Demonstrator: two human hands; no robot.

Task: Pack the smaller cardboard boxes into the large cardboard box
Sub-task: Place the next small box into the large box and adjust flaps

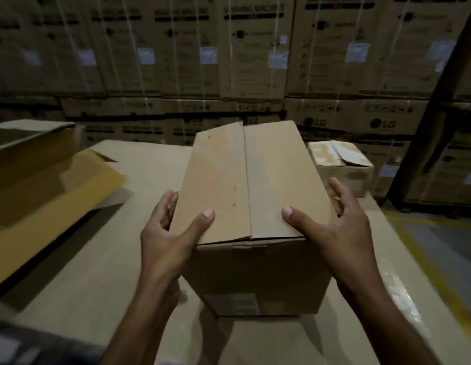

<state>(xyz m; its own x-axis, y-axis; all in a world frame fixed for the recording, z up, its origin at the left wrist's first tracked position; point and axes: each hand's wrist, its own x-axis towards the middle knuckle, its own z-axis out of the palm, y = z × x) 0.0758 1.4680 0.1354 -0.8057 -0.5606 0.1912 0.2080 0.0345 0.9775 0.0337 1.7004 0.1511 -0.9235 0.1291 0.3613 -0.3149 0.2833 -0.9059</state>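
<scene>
Well to the left of the small cardboard box [250, 185] sits the large cardboard box [23, 164], open, with one flap [65, 185] folded out toward the small box. The left hand [165, 233] holds the small box at its near left corner, thumb on the shut lid and fingers curled on the left wall. The small box stands upright over a big flat carton top [110, 259]; the blur hides whether it rests there or is lifted. The right hand [339, 225] holds its near right corner, thumb on the lid, fingers spread wide along the right wall. Behind it to the right stands another small box [339, 164], and behind both rise stacked washing machine cartons [255, 48].
</scene>
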